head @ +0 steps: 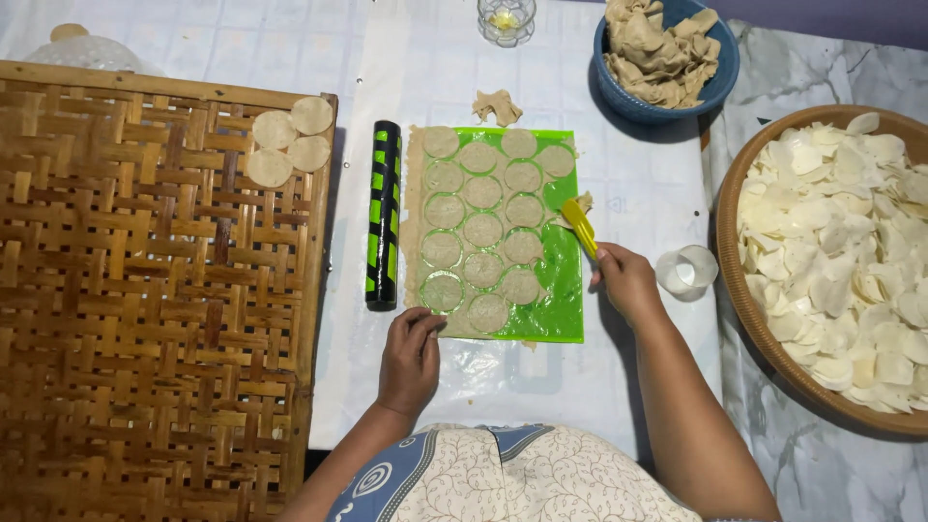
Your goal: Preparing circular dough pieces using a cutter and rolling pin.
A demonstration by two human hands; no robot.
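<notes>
- While the left hand point(410, 356) rests with bent fingers at the near edge of the green mat point(561, 300), touching the dough by the closest round and gripping nothing, the right hand point(626, 280) is closed on a yellow scraper point(579, 226).
- Rolled dough sheet point(483, 227) lies on the mat in the middle of the white surface point(638, 174), scored into rows of cut rounds point(482, 230); the scraper's tip sits at the sheet's right edge, near a loose scrap.
- By my reading, the step in hand is freeing the rounds from the sheet: cutting looks finished, lifting has barely begun.
- Four rounds point(289, 141) already lie on the far corner of the woven bamboo tray point(145, 290), well apart from the mat.
- Lifting a round probably calls for sliding the blade flat under it so the thin disc does not tear.
- Black-and-green rolling pin point(384, 215) lies just beside the mat; a blue bowl of scraps point(663, 53) and a basket of pale chips point(836, 261) sit on the right.
</notes>
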